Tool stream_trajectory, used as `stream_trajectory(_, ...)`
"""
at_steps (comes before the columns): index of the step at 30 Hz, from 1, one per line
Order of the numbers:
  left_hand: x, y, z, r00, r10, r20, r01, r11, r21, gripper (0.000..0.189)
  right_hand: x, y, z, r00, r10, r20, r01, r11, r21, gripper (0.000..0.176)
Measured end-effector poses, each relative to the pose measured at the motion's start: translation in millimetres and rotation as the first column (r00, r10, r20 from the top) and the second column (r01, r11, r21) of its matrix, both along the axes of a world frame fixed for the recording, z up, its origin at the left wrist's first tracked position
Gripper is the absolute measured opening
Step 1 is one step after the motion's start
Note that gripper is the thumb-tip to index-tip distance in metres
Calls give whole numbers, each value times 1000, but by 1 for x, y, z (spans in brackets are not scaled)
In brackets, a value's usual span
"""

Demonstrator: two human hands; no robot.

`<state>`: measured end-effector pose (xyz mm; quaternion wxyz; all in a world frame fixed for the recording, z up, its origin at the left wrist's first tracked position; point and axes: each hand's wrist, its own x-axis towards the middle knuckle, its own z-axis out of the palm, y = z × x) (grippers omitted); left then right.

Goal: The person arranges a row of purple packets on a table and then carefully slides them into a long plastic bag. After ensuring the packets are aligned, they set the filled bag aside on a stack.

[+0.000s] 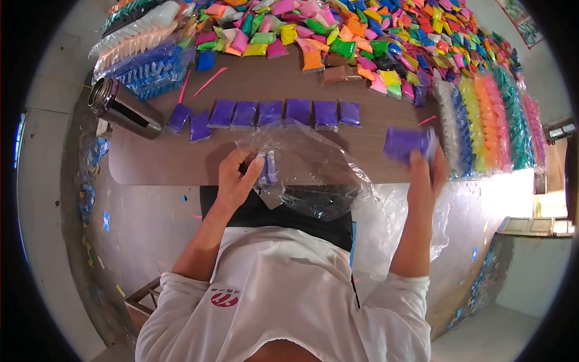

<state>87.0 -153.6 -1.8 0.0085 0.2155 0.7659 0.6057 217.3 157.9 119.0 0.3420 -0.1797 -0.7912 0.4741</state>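
Observation:
My left hand (pixel 238 178) is closed on the edge of a clear plastic bag (pixel 319 172), with small purple packets (pixel 268 168) showing beside its fingers, inside or behind the film. On the right, my right hand (pixel 427 163) grips purple packets (pixel 403 143) above the table's front edge, slightly blurred. A row of several flat purple packets (pixel 245 114) lies across the table beyond the bag. The two leftmost packets of the row are tilted.
A big heap of colourful packets (pixel 344 30) covers the back of the table (pixel 181 157). Bagged stacks stand left (pixel 151 69) and right (pixel 482 120). A metal flask (pixel 126 108) lies tilted at left. Pink strips (pixel 210 81) lie near the row. More clear plastic (pixel 392 226) hangs at the front.

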Motion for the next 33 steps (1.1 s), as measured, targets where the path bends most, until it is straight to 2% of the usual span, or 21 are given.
stream_trajectory(2, -1, 4, 3, 1000, 7, -26, -6, 999, 34, 27, 30, -37, 8, 991, 129, -28, -127, 990, 60, 38)
stream_trajectory(3, -2, 3, 3, 999, 1, -36, -1, 1000, 14, 27, 35, -55, 7, 945, 311, -103, -316, 948, -32, 42)
stream_trajectory(4, -3, 2, 2, 999, -5, -45, 5, 1000, -7, 26, 35, -74, 4, 908, 414, -61, -416, 909, -28, 38)
stream_trajectory(5, -3, 1, 2, 998, -12, -57, 11, 1000, -26, 26, 32, -89, 4, 872, 486, 55, -483, 874, -59, 37)
stream_trajectory(6, -3, 0, 2, 999, -19, -32, 19, 1000, -2, 26, 22, -105, 0, 872, 466, 151, -478, 877, 50, 30)
stream_trajectory(9, -1, -1, 0, 999, -34, 10, 34, 998, 45, 26, -7, -129, -31, 937, 247, 249, -303, 927, 221, 24)
stream_trajectory(12, -1, -4, 1, 999, -43, -14, 44, 999, 27, 27, -40, -129, -56, 955, 148, 257, -219, 938, 271, 22)
stream_trajectory(15, -2, -6, 3, 998, -63, -16, 63, 998, -6, 27, -62, -122, -75, 938, 196, 287, -287, 904, 318, 25)
stream_trajectory(18, -2, -7, 6, 998, -60, 27, 60, 998, -1, 25, -85, -111, -76, 915, 325, 239, -396, 841, 369, 25)
stream_trajectory(21, 2, -2, 19, 999, -40, 23, 39, 998, 42, 25, -100, -108, -66, 877, 381, 291, -464, 830, 309, 24)
stream_trajectory(25, 1, -1, 14, 1000, -15, 9, 15, 1000, 11, 23, -90, -114, -54, 862, 254, 439, -436, 813, 386, 27)
stream_trajectory(28, 0, -2, 12, 1000, -13, -3, 13, 999, -38, 22, -77, -117, -63, 845, 240, 479, -421, 851, 315, 35)
stream_trajectory(31, 0, -1, 13, 999, -30, -21, 29, 999, -36, 22, -64, -112, -58, 745, 429, 511, -564, 814, 138, 46)
stream_trajectory(33, 0, 0, 14, 999, -39, -37, 38, 999, -32, 23, -60, -102, -45, 610, 549, 572, -634, 771, -65, 53)
